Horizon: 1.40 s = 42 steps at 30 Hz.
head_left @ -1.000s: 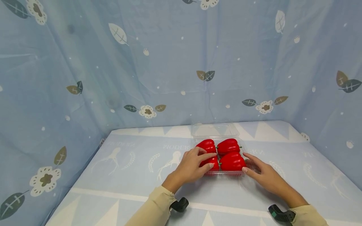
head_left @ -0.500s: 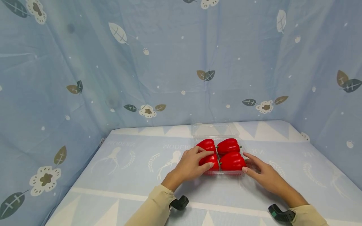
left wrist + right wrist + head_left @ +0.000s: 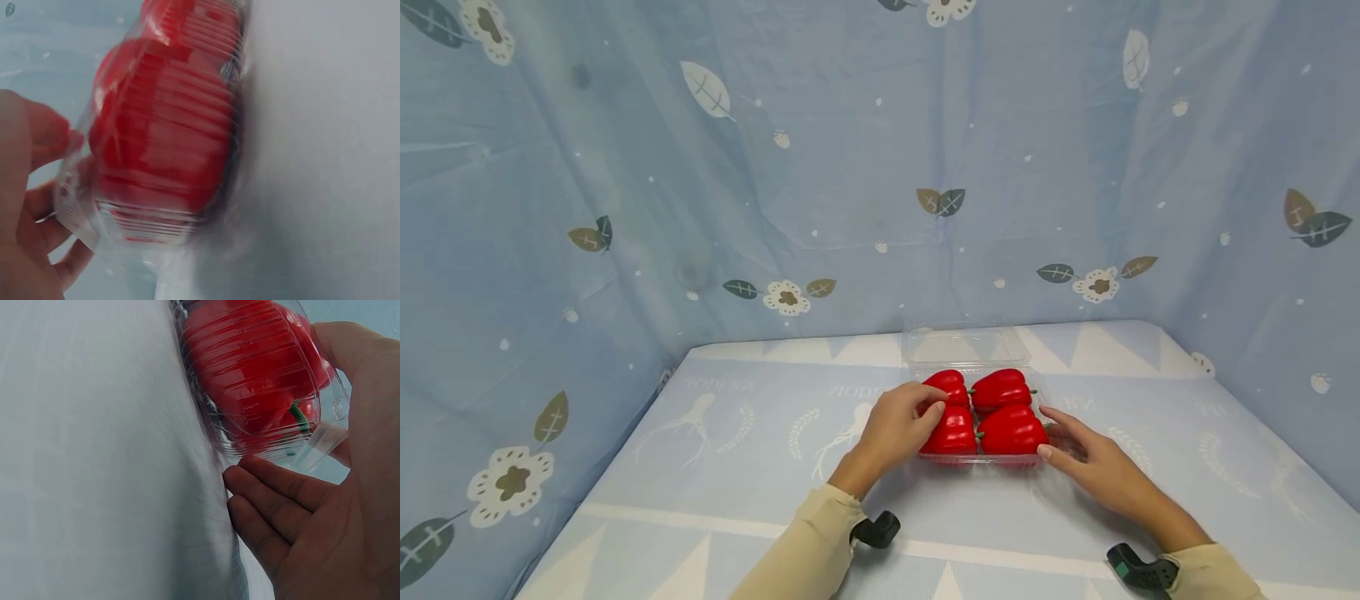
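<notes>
A clear plastic clamshell box (image 3: 981, 459) sits on the table with several red bell peppers packed in it. Its lid (image 3: 966, 344) lies back, away from the person. My left hand (image 3: 891, 429) hovers at the box's left side, fingertips near the back left bell pepper (image 3: 946, 383) and thumb beside the front left bell pepper (image 3: 953, 432). Neither is gripped. My right hand (image 3: 1097, 467) rests against the right front corner, thumb at the rim and index finger along the side. In the right wrist view, its other fingers (image 3: 269, 494) extend straight below the box.
A pale patterned cloth covers the table (image 3: 737, 467). Blue printed curtains (image 3: 850, 167) hang behind and at both sides. Each wrist carries a black camera mount (image 3: 876, 530).
My left hand has drawn back to the left off the front left bell pepper, which now shows more fully. The right hand stays at the box corner. The head view has shifted slightly.
</notes>
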Motion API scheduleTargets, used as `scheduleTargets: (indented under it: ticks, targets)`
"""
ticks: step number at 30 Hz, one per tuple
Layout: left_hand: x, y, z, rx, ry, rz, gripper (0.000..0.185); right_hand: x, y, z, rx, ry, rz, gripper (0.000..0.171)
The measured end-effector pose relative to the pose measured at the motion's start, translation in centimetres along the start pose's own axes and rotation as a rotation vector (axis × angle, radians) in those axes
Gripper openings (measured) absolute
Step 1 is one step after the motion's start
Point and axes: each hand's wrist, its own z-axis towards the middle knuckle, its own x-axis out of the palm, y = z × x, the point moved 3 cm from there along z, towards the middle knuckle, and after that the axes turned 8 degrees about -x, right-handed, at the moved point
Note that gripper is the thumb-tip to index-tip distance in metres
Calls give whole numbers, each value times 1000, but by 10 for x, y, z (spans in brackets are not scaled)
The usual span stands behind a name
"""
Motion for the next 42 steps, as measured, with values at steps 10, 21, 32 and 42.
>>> scheduleTargets:
  ticks: [10,21,32,42]
  targets:
    - [-10,22,21,-210,-182,-297,16,-1,3,-1,0,-4,-15,69]
    - [-2,49,37,-514,-194,-494,19,1,1,0,10,-1,1,68]
    - [21,54,45,-592,-66,-574,38,0,-2,1,-1,-3,4,68]
    - [26,54,50,-557,-19,-437,43,-2,0,-1,10,1,2,69]
